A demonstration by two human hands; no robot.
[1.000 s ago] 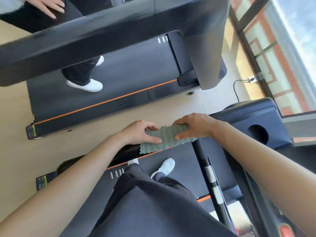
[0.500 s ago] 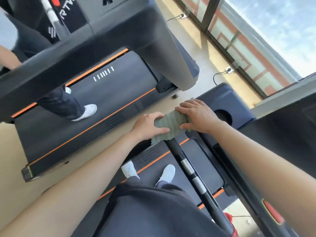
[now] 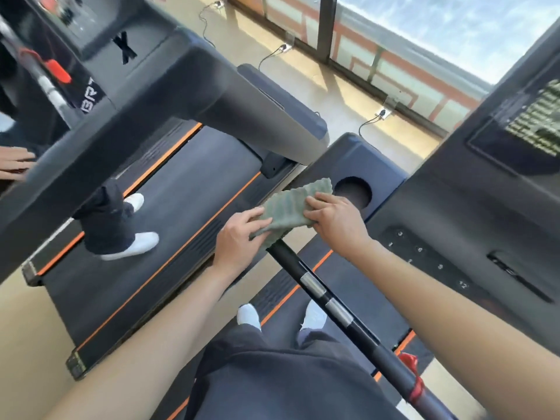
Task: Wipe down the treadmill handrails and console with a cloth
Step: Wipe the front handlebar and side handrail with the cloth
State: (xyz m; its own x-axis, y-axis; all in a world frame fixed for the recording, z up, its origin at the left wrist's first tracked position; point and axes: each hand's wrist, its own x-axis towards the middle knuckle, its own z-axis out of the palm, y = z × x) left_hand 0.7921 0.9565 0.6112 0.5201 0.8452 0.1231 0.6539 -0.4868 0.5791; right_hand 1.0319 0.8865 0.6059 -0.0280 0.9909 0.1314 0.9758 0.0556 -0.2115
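We hold the green cloth [image 3: 289, 207] with both hands: our left hand [image 3: 239, 241] pinches its near corner, and our right hand [image 3: 336, 221] grips the far edge, fingers curled over it. The cloth drapes over the upper end of the black handrail [image 3: 318, 294], just beside the console [image 3: 448, 207] and its cup holder [image 3: 353, 192]. To wipe well, we should wrap the cloth fully round the bar, squeeze, and draw it down over the 2 silver bands [image 3: 312, 284], then flatten it for the console keys [image 3: 419, 249].

Ribbed green cloth [image 3: 289, 207], matt black handrail [image 3: 357, 325] with shiny metal bands, matt dark plastic console [image 3: 472, 237]
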